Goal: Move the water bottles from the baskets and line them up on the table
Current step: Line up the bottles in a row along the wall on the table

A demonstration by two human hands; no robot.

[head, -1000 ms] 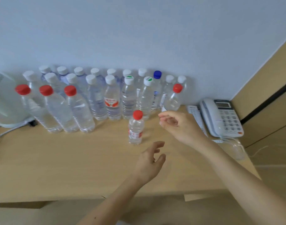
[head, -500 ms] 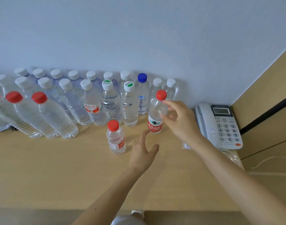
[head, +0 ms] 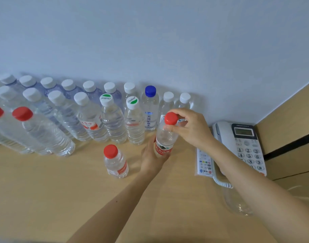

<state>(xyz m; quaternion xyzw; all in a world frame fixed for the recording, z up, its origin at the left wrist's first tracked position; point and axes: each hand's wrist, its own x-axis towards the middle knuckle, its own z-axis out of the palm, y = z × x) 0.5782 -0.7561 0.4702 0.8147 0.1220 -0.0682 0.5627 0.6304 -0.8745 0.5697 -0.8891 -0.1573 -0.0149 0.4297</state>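
Since half a second ago the left hand (head: 151, 156) has closed the gap: it was spread and reaching, and now its fingers curl round the labelled lower body of the clear plastic water bottle with a red cap and red label (head: 166, 137). The right hand (head: 194, 128) pinches the bottle's neck just under the cap, thumb below and fingers over the top. Held by both hands, the bottle stands roughly upright, at two o'clock from the short red-capped clear bottle (head: 116, 163) on the pale wooden table (head: 45, 190) and at six o'clock from the double row of clear bottles (head: 113, 120) along the wall. Its base is hidden, so I cannot tell whether it touches the table. A white desk telephone (head: 244, 142) lies at three o'clock. The two-handed hold suggests the bottle is being steered into a front line beside the short one; no baskets are in view.
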